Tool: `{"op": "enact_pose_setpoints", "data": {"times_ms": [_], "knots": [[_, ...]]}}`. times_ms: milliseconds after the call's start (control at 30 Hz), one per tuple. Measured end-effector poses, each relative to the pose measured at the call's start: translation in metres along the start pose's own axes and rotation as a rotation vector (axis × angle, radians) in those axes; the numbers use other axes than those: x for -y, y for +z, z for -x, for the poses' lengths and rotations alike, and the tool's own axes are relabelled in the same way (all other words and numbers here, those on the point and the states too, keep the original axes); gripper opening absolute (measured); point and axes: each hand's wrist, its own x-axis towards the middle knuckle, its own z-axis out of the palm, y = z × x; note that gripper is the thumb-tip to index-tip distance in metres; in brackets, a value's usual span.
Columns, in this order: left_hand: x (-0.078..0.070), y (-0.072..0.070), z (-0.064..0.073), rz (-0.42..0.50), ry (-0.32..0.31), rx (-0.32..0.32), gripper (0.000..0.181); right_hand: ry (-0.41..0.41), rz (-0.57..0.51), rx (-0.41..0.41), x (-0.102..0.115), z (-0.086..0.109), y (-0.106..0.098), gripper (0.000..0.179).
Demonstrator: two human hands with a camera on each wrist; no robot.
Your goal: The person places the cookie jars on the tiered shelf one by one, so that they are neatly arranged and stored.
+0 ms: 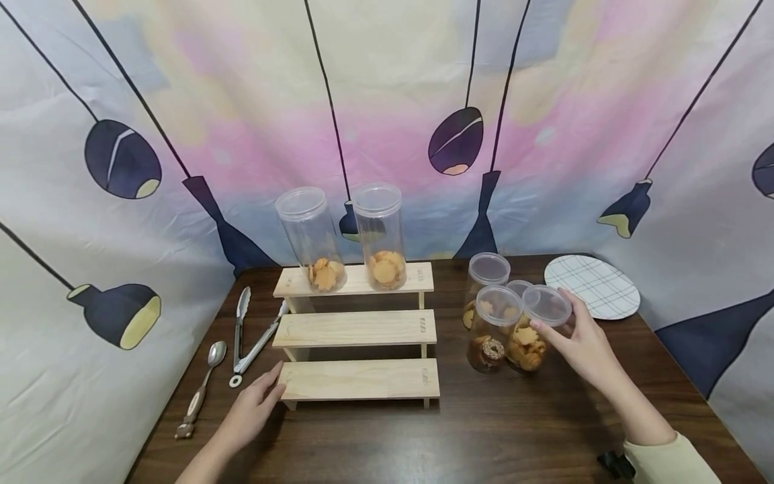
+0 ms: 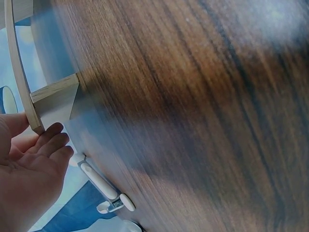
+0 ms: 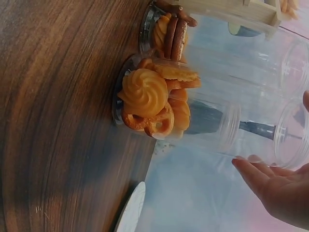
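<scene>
My left hand [image 1: 254, 407] pinches the left end of the lowest board on a three-step wooden stand [image 1: 363, 380]. Thumb and fingers lie on either side of the board's edge in the left wrist view. On the right, my right hand [image 1: 583, 343] grips a clear lidded jar [image 1: 527, 346] near its lid, thumb on one side and fingers on the other. Swirl cookies [image 3: 145, 92] and a pretzel fill its bottom, which stands at the table top. Close beside it is a jar with a nut-topped ring cookie [image 1: 491, 349].
Two tall cookie jars [image 1: 381, 235] stand on the stand's top step. Behind the held jar are more jars [image 1: 487, 269]. A round checked mat [image 1: 595, 286] lies at the back right. Metal tongs [image 1: 254, 353] and a spoon [image 1: 202, 390] lie left of the stand.
</scene>
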Motion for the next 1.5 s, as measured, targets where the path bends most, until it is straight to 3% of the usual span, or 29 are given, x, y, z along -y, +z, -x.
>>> {"op": "enact_pose_setpoints", "data": {"times_ms": [200,567,1033,1500], "knots": [[-0.001,0.000,0.001,0.001,-0.036,0.023,0.055,-0.014,-0.013,-0.033,-0.001,0.004,0.001,0.087],[-0.002,0.001,0.001,0.007,-0.006,-0.007,0.052,-0.028,0.012,-0.040,0.003,0.010,-0.004,0.084],[0.001,0.002,0.002,0.019,-0.002,-0.021,0.052,-0.033,0.016,-0.036,0.022,0.023,-0.016,0.082],[-0.002,0.002,0.001,0.021,-0.002,-0.016,0.052,-0.024,0.035,-0.040,0.049,0.048,-0.024,0.079]]}}
